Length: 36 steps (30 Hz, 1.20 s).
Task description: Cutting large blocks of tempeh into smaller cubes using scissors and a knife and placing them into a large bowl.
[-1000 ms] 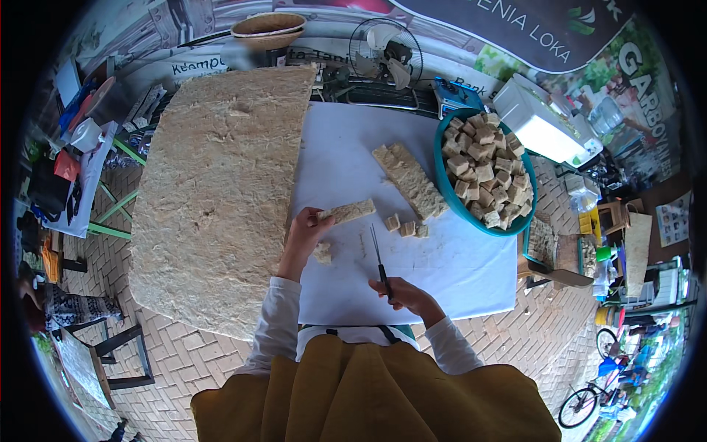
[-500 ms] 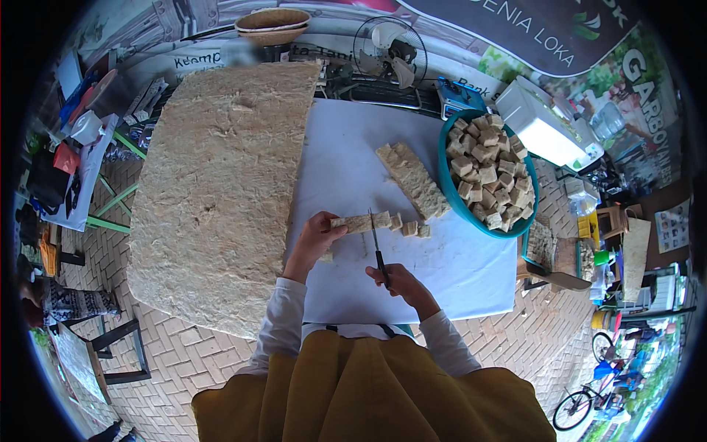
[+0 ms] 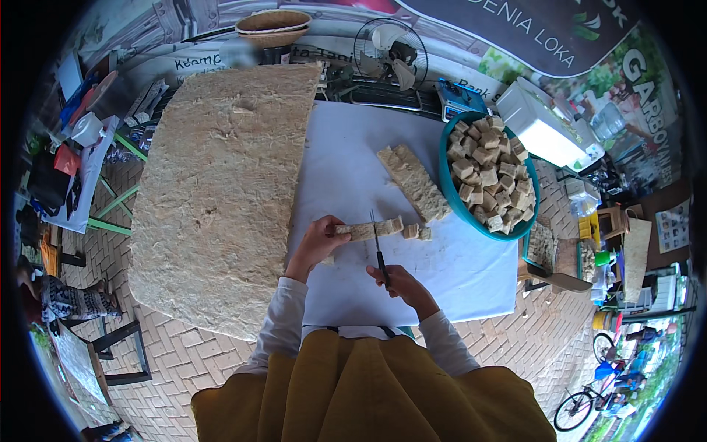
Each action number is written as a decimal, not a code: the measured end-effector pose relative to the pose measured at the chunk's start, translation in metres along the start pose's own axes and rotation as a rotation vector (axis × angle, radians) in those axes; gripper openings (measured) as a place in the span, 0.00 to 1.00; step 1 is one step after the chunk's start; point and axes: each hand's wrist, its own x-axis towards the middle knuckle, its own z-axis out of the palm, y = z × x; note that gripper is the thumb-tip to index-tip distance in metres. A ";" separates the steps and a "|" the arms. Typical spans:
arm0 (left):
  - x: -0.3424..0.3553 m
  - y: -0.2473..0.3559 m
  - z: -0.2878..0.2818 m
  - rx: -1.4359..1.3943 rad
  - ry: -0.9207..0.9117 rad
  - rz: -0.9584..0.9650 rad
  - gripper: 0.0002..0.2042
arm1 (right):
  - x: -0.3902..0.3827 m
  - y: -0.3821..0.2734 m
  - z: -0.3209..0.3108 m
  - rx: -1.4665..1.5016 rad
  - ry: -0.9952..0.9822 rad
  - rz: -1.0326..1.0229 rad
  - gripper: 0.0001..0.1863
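My left hand [image 3: 319, 239] pinches the left end of a narrow strip of beige fibrous board [image 3: 357, 231], which looks like rockwool. My right hand [image 3: 400, 281] is closed around the black handles of a pair of scissors [image 3: 380, 259]. The blades point away from me and cross the strip near its middle, their tips slightly apart beyond its far edge. Small cut pieces [image 3: 416, 232] lie just past the strip's right end. Farther right, a wider piece of the same board [image 3: 414, 181] lies slantwise on the white-covered table [image 3: 456, 283].
A large fibrous slab [image 3: 217, 191] covers the table's left side. At the right edge stands a teal basin [image 3: 448, 193] heaped with beige cubes [image 3: 492, 177]. Behind are a fan [image 3: 390, 53], a blue scale [image 3: 460, 97] and woven baskets [image 3: 272, 26].
My left hand and the strip have shifted slightly right, so more of the strip extends past the blades. A small piece by its end no longer shows separately. My right hand has barely moved.
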 end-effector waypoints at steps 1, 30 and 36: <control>0.001 0.000 0.001 -0.020 0.005 -0.009 0.14 | 0.001 0.002 0.000 -0.035 0.019 0.003 0.31; 0.013 -0.002 0.001 0.328 0.137 -0.080 0.17 | 0.008 0.006 0.003 -0.175 0.126 0.072 0.32; 0.012 0.003 0.003 0.364 0.138 -0.081 0.19 | 0.010 0.007 0.004 -0.179 0.161 0.051 0.35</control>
